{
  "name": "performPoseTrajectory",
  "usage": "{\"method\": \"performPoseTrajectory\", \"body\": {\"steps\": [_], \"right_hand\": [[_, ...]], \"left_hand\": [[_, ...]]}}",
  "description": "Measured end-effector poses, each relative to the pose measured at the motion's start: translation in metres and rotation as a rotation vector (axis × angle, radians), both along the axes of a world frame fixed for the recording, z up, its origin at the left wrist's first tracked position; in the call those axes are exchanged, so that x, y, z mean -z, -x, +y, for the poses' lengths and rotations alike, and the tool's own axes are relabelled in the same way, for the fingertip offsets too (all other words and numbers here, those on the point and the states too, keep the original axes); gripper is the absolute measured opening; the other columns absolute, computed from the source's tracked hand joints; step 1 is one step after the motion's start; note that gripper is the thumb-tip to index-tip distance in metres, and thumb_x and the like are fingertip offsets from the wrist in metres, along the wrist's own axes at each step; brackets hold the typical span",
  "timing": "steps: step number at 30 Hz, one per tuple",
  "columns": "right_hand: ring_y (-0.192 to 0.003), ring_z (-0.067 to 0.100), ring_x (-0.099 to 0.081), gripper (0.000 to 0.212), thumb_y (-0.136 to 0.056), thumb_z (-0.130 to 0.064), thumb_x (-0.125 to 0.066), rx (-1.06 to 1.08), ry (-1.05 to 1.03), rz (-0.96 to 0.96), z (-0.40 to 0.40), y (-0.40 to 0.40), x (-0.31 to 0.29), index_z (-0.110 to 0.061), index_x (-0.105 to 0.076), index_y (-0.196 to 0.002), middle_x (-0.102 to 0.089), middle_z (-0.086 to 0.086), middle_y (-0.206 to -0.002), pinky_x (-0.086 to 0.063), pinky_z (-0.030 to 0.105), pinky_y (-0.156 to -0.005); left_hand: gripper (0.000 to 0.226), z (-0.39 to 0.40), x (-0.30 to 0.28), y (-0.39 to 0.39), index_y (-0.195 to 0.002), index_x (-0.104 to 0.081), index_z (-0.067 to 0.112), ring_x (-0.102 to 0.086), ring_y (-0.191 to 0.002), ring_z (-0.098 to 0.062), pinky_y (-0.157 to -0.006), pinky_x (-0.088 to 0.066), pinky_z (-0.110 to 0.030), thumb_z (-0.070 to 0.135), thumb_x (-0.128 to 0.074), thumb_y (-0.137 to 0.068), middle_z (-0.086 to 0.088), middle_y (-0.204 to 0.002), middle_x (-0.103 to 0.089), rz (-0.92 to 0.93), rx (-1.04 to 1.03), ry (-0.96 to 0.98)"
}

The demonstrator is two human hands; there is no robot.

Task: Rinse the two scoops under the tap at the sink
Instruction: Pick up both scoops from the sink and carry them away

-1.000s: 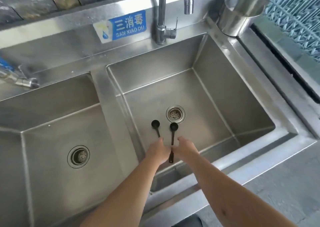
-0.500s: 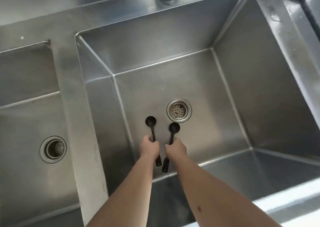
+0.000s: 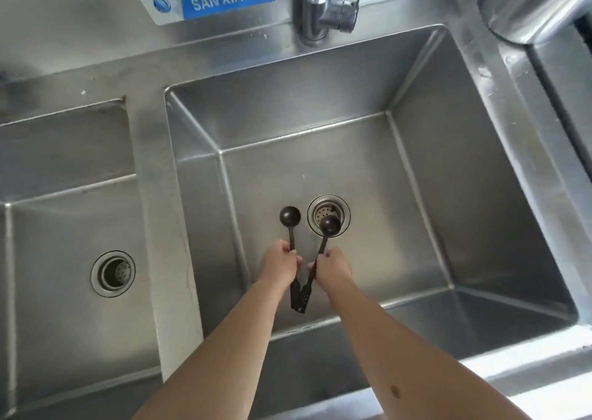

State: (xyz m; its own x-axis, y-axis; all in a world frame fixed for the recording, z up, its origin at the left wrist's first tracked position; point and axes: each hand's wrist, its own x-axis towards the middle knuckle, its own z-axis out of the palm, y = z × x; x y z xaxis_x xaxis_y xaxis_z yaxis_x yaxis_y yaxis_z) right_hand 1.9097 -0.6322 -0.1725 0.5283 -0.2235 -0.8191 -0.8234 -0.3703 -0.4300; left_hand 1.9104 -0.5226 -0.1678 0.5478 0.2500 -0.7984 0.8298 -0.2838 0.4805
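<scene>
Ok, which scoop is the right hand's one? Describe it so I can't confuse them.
Find the right-hand basin, below the tap, and its round drain. Two black scoops are held over the floor; the right hand grips the right scoop. Its bowl overlaps the drain's rim, while the left scoop sits clear beside it.

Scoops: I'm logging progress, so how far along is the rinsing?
Done: both scoops are picked up, one in the left hand, one in the right hand, held low over the right basin. In hand: the right scoop sits above the drain; the left scoop beside it. Left: no water shows at the tap, so the rinsing itself remains.
</scene>
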Motion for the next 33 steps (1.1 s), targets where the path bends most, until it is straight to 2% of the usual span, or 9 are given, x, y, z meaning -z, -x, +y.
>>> {"method": "performPoseTrajectory", "body": {"steps": [3,7,11,16,19,23,26,29,33], "right_hand": [[-0.063,0.029,-0.071,0.016,-0.089,-0.010,-0.037,0.178,-0.192,-0.148,-0.005,-0.005,-0.048,-0.012,-0.052,-0.088,-0.063,0.010,-0.067,-0.059,0.044,-0.062],[-0.044,0.024,-0.058,0.012,-0.091,-0.013,-0.040,0.337,-0.405,-0.319,-0.013,-0.001,-0.104,-0.014,-0.052,-0.091,-0.055,0.010,-0.070,-0.043,0.028,-0.040],[-0.045,0.013,-0.042,0.016,-0.094,-0.016,-0.045,0.468,-0.452,-0.466,-0.012,0.003,-0.147,-0.017,-0.056,-0.082,-0.054,0.004,-0.068,-0.036,0.021,-0.039],[-0.053,0.014,-0.044,0.011,-0.076,-0.025,-0.060,0.283,-0.349,-0.588,-0.010,0.008,-0.186,-0.016,-0.064,-0.070,-0.055,-0.003,-0.060,-0.036,0.025,-0.048],[-0.054,0.011,-0.048,0.010,-0.076,-0.026,-0.064,0.257,-0.309,-0.634,-0.009,0.008,-0.200,-0.018,-0.068,-0.072,-0.058,-0.007,-0.057,-0.039,0.022,-0.050],[-0.057,0.019,-0.052,0.012,-0.073,-0.017,-0.064,0.302,-0.337,-0.549,-0.009,0.010,-0.211,-0.017,-0.071,-0.063,-0.064,0.002,-0.056,-0.042,0.031,-0.057],[-0.053,0.022,-0.051,0.026,-0.078,-0.006,-0.061,0.344,-0.401,-0.418,-0.010,0.016,-0.210,-0.012,-0.066,-0.052,-0.061,0.009,-0.054,-0.041,0.028,-0.051],[-0.050,0.015,-0.058,0.024,-0.085,-0.007,-0.062,0.344,-0.393,-0.413,-0.011,0.023,-0.210,-0.014,-0.065,-0.063,-0.065,0.004,-0.056,-0.040,0.020,-0.040],[-0.054,0.014,-0.062,0.015,-0.089,-0.010,-0.059,0.321,-0.359,-0.379,-0.009,0.032,-0.205,-0.011,-0.065,-0.075,-0.068,0.005,-0.064,-0.042,0.020,-0.044]], "left_hand": [[0.015,0.008,-0.052,-0.004,-0.095,-0.056,0.009,-0.064,-0.055,-0.019,-0.053,-0.047,-0.034,0.004,-0.043,-0.091,-0.008,-0.068,-0.062,-0.094,-0.200,0.233],[0.012,0.030,-0.115,-0.002,-0.098,-0.056,0.003,-0.055,-0.050,-0.019,-0.046,-0.043,-0.031,0.003,-0.046,-0.093,-0.007,-0.060,-0.058,-0.256,-0.332,0.383],[0.019,0.043,-0.166,-0.002,-0.101,-0.061,0.007,-0.049,-0.051,-0.015,-0.044,-0.037,-0.026,0.009,-0.042,-0.099,-0.004,-0.061,-0.055,-0.407,-0.415,0.461],[0.005,0.051,-0.202,0.000,-0.088,-0.058,0.005,-0.050,-0.057,-0.020,-0.050,-0.042,-0.025,0.002,-0.055,-0.092,-0.009,-0.064,-0.054,-0.486,-0.368,0.525],[0.003,0.053,-0.214,0.004,-0.086,-0.061,0.006,-0.052,-0.054,-0.020,-0.048,-0.042,-0.023,0.005,-0.060,-0.088,-0.012,-0.064,-0.058,-0.514,-0.263,0.476],[0.006,0.054,-0.219,0.009,-0.091,-0.064,0.005,-0.057,-0.054,-0.021,-0.052,-0.041,-0.027,0.007,-0.062,-0.086,-0.010,-0.061,-0.064,-0.405,-0.185,0.434],[0.007,0.052,-0.220,0.017,-0.095,-0.062,0.001,-0.059,-0.052,-0.019,-0.048,-0.046,-0.028,0.004,-0.060,-0.088,-0.010,-0.062,-0.066,-0.241,-0.176,0.479],[0.011,0.050,-0.220,0.024,-0.099,-0.061,0.001,-0.065,-0.058,-0.020,-0.051,-0.051,-0.027,0.005,-0.061,-0.089,-0.011,-0.069,-0.069,-0.185,-0.194,0.466],[0.013,0.050,-0.215,0.035,-0.101,-0.059,-0.003,-0.070,-0.066,-0.022,-0.058,-0.058,-0.030,0.001,-0.060,-0.089,-0.016,-0.078,-0.069,-0.157,-0.285,0.511]]}}
